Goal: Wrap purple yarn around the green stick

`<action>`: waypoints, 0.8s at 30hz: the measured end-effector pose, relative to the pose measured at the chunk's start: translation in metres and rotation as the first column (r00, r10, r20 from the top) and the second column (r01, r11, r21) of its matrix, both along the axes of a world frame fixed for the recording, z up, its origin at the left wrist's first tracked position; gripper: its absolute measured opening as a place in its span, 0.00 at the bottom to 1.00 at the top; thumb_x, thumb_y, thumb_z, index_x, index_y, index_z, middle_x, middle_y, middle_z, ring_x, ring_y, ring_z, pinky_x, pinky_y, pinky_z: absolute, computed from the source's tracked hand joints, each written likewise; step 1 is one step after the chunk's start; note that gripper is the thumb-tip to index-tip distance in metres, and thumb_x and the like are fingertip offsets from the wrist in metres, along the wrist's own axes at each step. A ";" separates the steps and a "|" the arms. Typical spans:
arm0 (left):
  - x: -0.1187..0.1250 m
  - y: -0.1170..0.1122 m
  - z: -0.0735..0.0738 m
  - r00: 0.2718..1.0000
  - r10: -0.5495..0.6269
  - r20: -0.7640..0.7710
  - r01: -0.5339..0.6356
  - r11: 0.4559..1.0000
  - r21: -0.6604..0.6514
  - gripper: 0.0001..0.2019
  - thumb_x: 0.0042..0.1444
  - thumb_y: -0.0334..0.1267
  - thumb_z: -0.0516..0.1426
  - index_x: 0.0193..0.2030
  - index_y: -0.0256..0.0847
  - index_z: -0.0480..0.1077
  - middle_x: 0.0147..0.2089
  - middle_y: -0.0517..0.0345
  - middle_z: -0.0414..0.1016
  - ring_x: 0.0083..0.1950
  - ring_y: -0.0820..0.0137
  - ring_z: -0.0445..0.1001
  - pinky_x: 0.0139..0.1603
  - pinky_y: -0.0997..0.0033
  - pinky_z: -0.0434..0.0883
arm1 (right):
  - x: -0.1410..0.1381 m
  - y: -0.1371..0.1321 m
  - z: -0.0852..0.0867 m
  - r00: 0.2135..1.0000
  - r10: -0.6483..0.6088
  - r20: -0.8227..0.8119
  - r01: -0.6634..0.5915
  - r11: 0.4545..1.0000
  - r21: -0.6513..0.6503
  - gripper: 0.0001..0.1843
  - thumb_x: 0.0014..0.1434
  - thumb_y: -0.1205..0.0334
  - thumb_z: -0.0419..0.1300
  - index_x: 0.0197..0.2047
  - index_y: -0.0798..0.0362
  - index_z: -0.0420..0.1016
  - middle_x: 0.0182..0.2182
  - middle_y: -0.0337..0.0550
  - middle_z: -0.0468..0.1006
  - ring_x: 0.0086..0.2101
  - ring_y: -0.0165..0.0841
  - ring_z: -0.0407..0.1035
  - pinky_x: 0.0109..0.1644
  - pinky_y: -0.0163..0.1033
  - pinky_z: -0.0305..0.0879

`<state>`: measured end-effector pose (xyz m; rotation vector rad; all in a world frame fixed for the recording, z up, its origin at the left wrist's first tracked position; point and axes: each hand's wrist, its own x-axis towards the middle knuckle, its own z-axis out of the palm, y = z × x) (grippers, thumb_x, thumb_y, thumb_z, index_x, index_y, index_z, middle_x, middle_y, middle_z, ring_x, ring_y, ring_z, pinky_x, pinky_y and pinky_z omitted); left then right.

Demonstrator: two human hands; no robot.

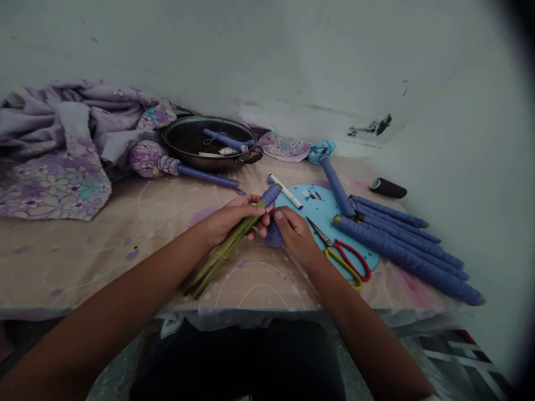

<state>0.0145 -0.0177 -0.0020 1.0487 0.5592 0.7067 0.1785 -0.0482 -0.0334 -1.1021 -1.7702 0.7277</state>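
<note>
My left hand is closed around a bundle of green plant stalks, held at a slant with the far end up and to the right. Purple yarn is wound round that far end in tight turns. My right hand is closed just right of the bundle, with its fingers pinched on the yarn. Partly behind its fingers sits a ball of purple yarn. Scissors with one red and one yellow handle lie to the right on a light-blue mat, beside a white marker.
Several purple-wrapped sticks lie at the right, near a dark cylinder. A black pan holding a purple-wrapped stick stands at the back. Floral cloth is heaped at the left, beside a cloth-headed stick. A wall closes off the back.
</note>
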 end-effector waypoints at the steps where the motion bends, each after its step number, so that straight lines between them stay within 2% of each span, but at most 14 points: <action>1: 0.000 0.000 0.001 1.000 0.014 -0.018 -0.014 1.000 -0.002 0.12 0.46 0.34 0.56 0.36 0.37 0.57 0.25 0.60 0.68 0.22 0.74 0.70 0.14 0.82 0.62 | 0.000 0.000 0.000 1.000 -0.002 0.013 0.001 1.000 0.021 0.17 0.60 0.52 0.46 0.34 0.52 0.72 0.32 0.43 0.72 0.36 0.32 0.66 0.45 0.39 0.61; 5: -0.002 0.000 0.001 0.995 0.041 -0.090 -0.040 0.999 0.014 0.12 0.47 0.35 0.55 0.38 0.38 0.57 0.23 0.62 0.67 0.21 0.75 0.69 0.15 0.81 0.63 | 0.000 -0.001 0.002 1.000 -0.007 0.028 0.005 0.997 0.077 0.16 0.60 0.53 0.47 0.33 0.51 0.72 0.32 0.43 0.72 0.37 0.32 0.66 0.45 0.39 0.61; 8: -0.003 0.001 0.001 0.991 0.057 -0.117 -0.050 0.997 0.063 0.11 0.46 0.35 0.55 0.37 0.37 0.61 0.27 0.59 0.69 0.24 0.75 0.70 0.17 0.81 0.62 | 0.000 -0.001 0.002 1.000 0.003 0.030 -0.005 0.997 0.081 0.16 0.60 0.55 0.46 0.34 0.51 0.72 0.32 0.43 0.73 0.37 0.32 0.66 0.45 0.39 0.60; 11: -0.002 0.001 0.001 0.983 0.111 -0.149 -0.098 0.991 0.096 0.10 0.45 0.34 0.56 0.37 0.36 0.65 0.27 0.60 0.69 0.25 0.77 0.68 0.20 0.81 0.62 | 0.000 0.001 0.001 0.999 -0.003 0.036 0.000 0.996 0.088 0.16 0.60 0.55 0.46 0.34 0.51 0.72 0.31 0.42 0.72 0.36 0.32 0.66 0.44 0.39 0.61; 14: -0.001 0.001 0.002 0.975 0.170 -0.145 -0.157 0.983 0.096 0.10 0.44 0.33 0.57 0.36 0.36 0.67 0.27 0.62 0.69 0.25 0.79 0.66 0.25 0.80 0.63 | 0.001 0.003 -0.001 0.999 -0.012 0.036 0.009 0.997 0.082 0.16 0.60 0.53 0.47 0.33 0.51 0.72 0.31 0.42 0.72 0.36 0.32 0.66 0.43 0.38 0.61; 17: -0.001 0.000 0.001 0.979 0.153 -0.132 -0.143 0.986 0.081 0.10 0.44 0.33 0.57 0.36 0.35 0.68 0.27 0.62 0.69 0.25 0.79 0.66 0.26 0.80 0.63 | 0.002 0.004 -0.003 0.999 -0.035 0.041 0.032 0.998 0.057 0.16 0.59 0.53 0.47 0.30 0.52 0.70 0.29 0.42 0.70 0.33 0.31 0.65 0.40 0.37 0.60; 21: -0.003 0.003 -0.001 0.988 0.109 -0.111 -0.104 0.993 0.048 0.12 0.47 0.33 0.55 0.41 0.36 0.65 0.26 0.61 0.70 0.24 0.77 0.68 0.26 0.78 0.65 | 0.003 0.003 -0.003 0.998 -0.057 0.039 0.056 0.998 0.015 0.16 0.59 0.52 0.47 0.27 0.53 0.66 0.26 0.40 0.66 0.30 0.30 0.62 0.36 0.36 0.59; 24: -0.005 0.005 0.000 0.988 0.080 -0.135 -0.071 0.995 0.068 0.16 0.51 0.34 0.52 0.48 0.39 0.59 0.24 0.60 0.71 0.23 0.74 0.70 0.23 0.77 0.65 | 0.002 0.002 -0.002 0.999 -0.044 0.020 0.044 0.999 0.002 0.17 0.59 0.52 0.47 0.29 0.53 0.69 0.27 0.40 0.68 0.30 0.30 0.63 0.36 0.36 0.60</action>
